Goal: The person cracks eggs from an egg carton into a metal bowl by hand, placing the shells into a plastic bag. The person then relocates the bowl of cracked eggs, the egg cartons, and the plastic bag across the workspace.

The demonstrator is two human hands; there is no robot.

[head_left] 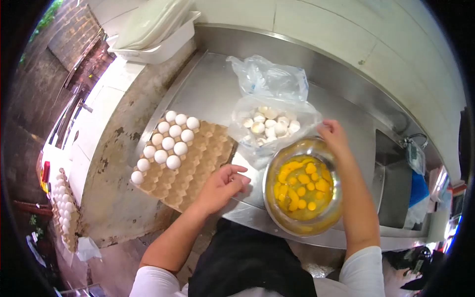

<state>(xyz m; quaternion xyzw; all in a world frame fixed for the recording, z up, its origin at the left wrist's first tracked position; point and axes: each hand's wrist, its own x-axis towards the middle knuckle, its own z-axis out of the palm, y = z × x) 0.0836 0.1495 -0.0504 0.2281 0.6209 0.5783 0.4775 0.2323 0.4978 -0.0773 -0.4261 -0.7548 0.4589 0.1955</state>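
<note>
1. Head view: the left hand rests on the edge of the egg tray, fingers loosely curled, holding nothing.
2. The right hand is at the far rim of the metal bowl and touches the plastic bag; whether it grips the bag I cannot tell.
3. The bowl contains many yolks and stands on the steel counter.
4. The bag contains empty eggshells.
5. White eggs fill the far left part of the tray.

White tiled wall backs a steel counter. Sink at right. Brick wall and worn concrete floor at left.
</note>
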